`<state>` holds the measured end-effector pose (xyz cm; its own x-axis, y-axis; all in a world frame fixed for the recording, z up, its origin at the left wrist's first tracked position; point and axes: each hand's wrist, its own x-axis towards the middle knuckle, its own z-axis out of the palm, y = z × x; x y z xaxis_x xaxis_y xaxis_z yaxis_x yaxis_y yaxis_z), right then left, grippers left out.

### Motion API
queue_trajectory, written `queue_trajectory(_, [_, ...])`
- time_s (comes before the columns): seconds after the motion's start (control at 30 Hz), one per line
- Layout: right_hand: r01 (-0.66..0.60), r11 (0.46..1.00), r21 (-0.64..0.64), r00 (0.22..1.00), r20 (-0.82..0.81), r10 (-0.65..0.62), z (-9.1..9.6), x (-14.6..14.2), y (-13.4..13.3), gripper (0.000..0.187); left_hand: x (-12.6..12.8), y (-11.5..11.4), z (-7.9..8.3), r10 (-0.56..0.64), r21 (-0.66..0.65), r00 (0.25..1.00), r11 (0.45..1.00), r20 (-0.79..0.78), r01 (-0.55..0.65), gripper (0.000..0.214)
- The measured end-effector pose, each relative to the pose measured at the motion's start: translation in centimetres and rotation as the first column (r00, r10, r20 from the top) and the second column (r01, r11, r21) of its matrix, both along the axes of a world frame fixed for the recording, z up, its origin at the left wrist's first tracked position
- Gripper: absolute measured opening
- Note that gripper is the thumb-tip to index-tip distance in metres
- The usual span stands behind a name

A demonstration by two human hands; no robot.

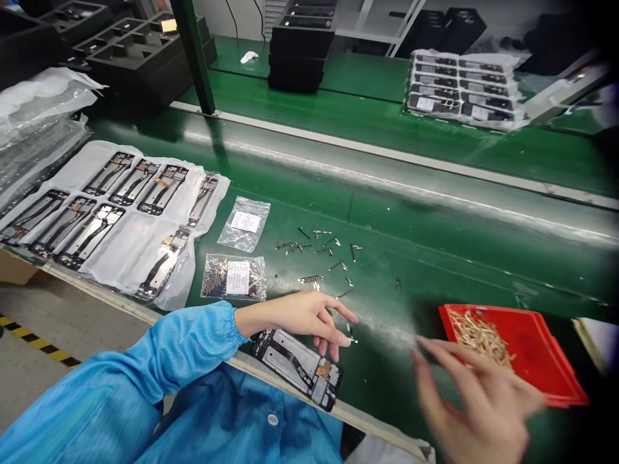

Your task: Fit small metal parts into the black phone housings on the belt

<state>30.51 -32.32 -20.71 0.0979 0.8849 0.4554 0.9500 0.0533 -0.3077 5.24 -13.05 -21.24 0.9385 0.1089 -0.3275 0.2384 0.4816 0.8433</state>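
My left hand rests over the upper end of a black phone frame lying at the front edge of the green bench. Its fingers are loosely spread and point right, and a tiny metal piece lies just off the fingertips. My right hand hovers in front of a red tray of small gold parts. That hand is blurred by motion, with fingers stretched out to the left and nothing visible in them. Several small metal clips are scattered on the bench beyond my left hand.
Two clear bags lie left of the clips, one with gold parts. Several phone frames sit on white sheeting at the left. Black foam trays and a stacked black pile stand behind. A wrapped tray of parts sits far right.
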Motion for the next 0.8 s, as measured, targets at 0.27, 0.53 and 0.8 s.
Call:
queue_trajectory(0.27, [-0.145,0.986,0.081,0.989,-0.012,0.146,-0.3,-6.8,1.8,0.025,-0.3,-0.5,0.3,-0.048,-0.009,0.999,0.999,-0.007,0.047,0.076])
queue_trajectory(0.53, [-0.348,0.887,-0.304,0.772,-0.629,0.087,-2.5,-7.7,0.4,0.016,-6.7,-6.3,1.5,0.219,0.923,0.976,0.372,0.019,-0.102,0.058])
queue_trajectory(0.8, [-0.321,0.868,-0.378,0.833,-0.549,0.069,-3.3,-8.2,0.3,0.031,-9.1,-8.6,-1.3,0.146,0.979,0.983,0.186,-0.115,0.087,0.100])
